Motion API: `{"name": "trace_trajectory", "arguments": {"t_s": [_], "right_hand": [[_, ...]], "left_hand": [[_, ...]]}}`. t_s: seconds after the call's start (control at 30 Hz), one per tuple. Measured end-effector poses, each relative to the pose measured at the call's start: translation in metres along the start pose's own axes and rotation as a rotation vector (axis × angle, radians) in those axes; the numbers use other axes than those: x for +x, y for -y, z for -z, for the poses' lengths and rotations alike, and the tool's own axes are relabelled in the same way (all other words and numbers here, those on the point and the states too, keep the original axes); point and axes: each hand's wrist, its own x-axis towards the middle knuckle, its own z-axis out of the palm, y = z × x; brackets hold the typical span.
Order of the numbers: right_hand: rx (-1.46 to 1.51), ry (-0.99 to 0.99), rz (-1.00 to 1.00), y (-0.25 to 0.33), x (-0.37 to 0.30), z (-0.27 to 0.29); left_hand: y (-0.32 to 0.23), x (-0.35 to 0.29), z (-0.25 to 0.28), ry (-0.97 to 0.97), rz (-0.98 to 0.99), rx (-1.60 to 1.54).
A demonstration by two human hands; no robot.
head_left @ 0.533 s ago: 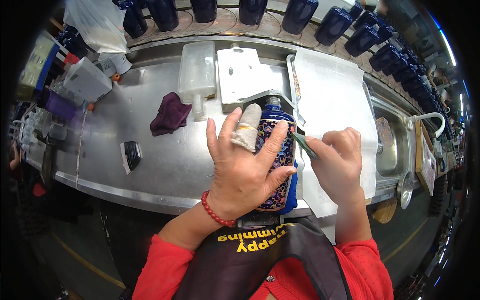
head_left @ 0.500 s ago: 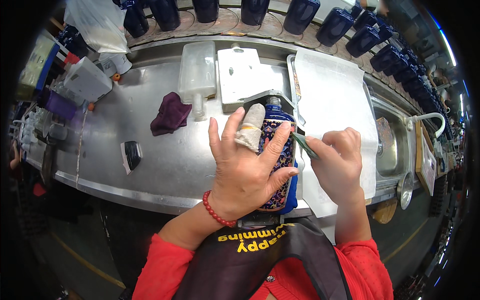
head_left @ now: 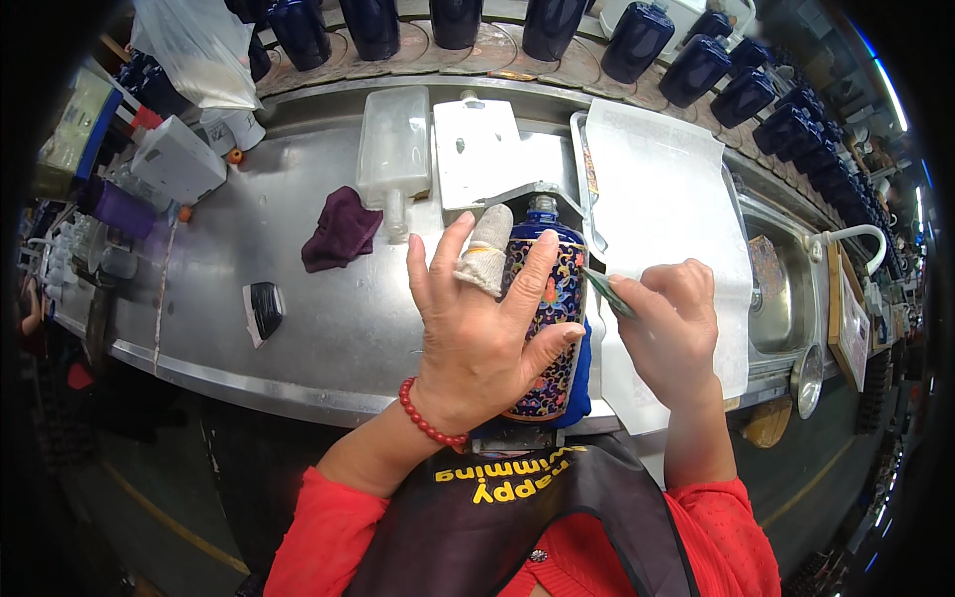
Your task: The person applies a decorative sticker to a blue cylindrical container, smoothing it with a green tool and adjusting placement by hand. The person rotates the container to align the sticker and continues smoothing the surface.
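A dark blue bottle with a colourful floral pattern lies in front of me, its clear neck pointing away. My left hand rests on its left side with fingers spread. One of its fingers wears a greyish cloth cover held by a yellowish band. At the bottle's right edge, my right hand pinches a thin dark green piece, its tip close to or touching the pattern. Blue cloth shows beside the bottle's lower right. A metal bracket stands around the neck end.
Plain blue bottles line a curved conveyor at the back. A purple cloth, a clear bottle-shaped container and a white block lie left. White paper and a sink are on the right.
My left hand has slid slightly left, uncovering more of the pattern. My right hand stays nearly in place with the green piece. The blue bottles on the conveyor have shifted along it.
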Motion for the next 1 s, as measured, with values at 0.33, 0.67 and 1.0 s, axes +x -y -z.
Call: {"name": "trace_trajectory", "arguments": {"t_s": [0.33, 0.67, 1.0], "right_hand": [[0.017, -0.011, 0.007, -0.001, 0.004, -0.003], [0.014, -0.017, -0.01, 0.0, 0.003, -0.004], [0.023, -0.015, -0.01, -0.002, 0.003, -0.004]], "left_hand": [[0.012, -0.006, -0.001, -0.052, -0.019, -0.012], [0.008, -0.003, -0.005, -0.04, -0.031, -0.004], [0.008, -0.003, -0.006, -0.044, -0.014, -0.036]]}}
